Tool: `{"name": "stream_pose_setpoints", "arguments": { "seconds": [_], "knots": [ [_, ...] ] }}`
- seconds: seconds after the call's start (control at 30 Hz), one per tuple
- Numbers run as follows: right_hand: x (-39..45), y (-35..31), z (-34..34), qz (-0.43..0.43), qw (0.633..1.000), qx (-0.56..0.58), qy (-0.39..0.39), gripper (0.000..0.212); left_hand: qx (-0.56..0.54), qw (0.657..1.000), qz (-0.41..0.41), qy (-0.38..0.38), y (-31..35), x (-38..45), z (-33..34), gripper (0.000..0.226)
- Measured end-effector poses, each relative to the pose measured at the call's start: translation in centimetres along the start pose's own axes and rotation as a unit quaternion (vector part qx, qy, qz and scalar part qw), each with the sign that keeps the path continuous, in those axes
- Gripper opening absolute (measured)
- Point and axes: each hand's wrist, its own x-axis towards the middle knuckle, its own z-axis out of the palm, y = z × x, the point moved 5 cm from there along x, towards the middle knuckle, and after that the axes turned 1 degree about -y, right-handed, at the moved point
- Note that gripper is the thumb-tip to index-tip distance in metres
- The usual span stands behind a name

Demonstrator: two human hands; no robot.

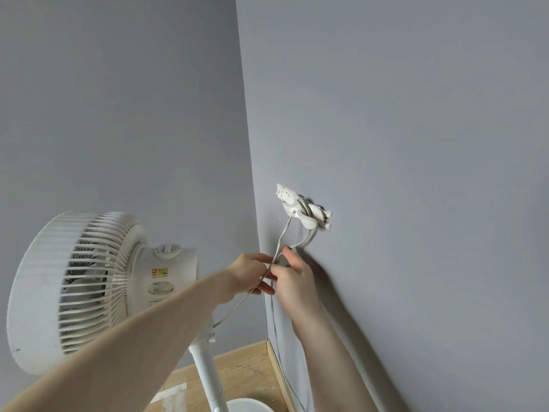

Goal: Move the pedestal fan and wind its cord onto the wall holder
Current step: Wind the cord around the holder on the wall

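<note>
A white pedestal fan (89,286) stands at the left on its pole, head turned left. On the grey wall to the right a white cord holder (303,214) carries several turns of the white cord (282,239). Two strands hang down from the holder to my hands. My left hand (249,276) pinches the thin strand just below the holder. My right hand (292,278) is beside it against the wall and grips the thicker loop of cord. The cord runs on from my left hand down toward the fan's neck.
Two grey walls meet in a corner (252,173) right behind my hands. A wooden floor (243,376) with a wooden skirting strip shows below. The fan's round white base (249,405) sits at the bottom edge.
</note>
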Motion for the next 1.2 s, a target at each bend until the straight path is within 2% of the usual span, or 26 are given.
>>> {"name": "stream_pose_setpoints", "arguments": {
  "seconds": [0.17,0.23,0.33,0.47,0.6,0.9,1.1,1.2],
  "knots": [
    [0.2,-0.7,0.0,-0.018,1.0,-0.012,-0.012,0.058,-0.053,0.999,0.004,0.011,-0.7,1.5,-0.1,0.036],
    [-0.1,-1.2,-0.5,-0.025,0.999,-0.022,-0.004,0.056,-0.083,0.996,0.013,0.039,-0.1,1.5,-0.5,0.033],
    [-0.7,-1.8,-1.5,-0.048,0.998,-0.022,0.013,0.055,-0.112,0.988,0.04,0.095,1.6,1.5,-1.8,0.041],
    [-1.1,-2.1,-2.2,-0.047,0.998,-0.019,0.028,0.055,-0.114,0.975,0.088,0.166,4.7,1.4,-4.2,0.044],
    [-2.4,-2.8,-2.2,-0.051,0.998,-0.004,0.038,0.054,-0.091,0.968,0.121,0.202,8.1,0.6,-6.3,0.051],
    [-3.9,-3.8,-2.3,-0.067,0.997,0.021,0.038,0.058,-0.019,0.96,0.191,0.206,15.1,-2.6,-8.1,0.064],
    [-5.3,-4.3,-2.4,-0.065,0.996,0.034,0.049,0.056,0.093,0.932,0.237,0.259,17.4,-4.5,-8.1,0.067],
    [-6.1,-4.4,-2.5,-0.062,0.995,0.041,0.059,0.055,0.17,0.924,0.229,0.255,18.1,-4.9,-7.9,0.072]
  ]
}}
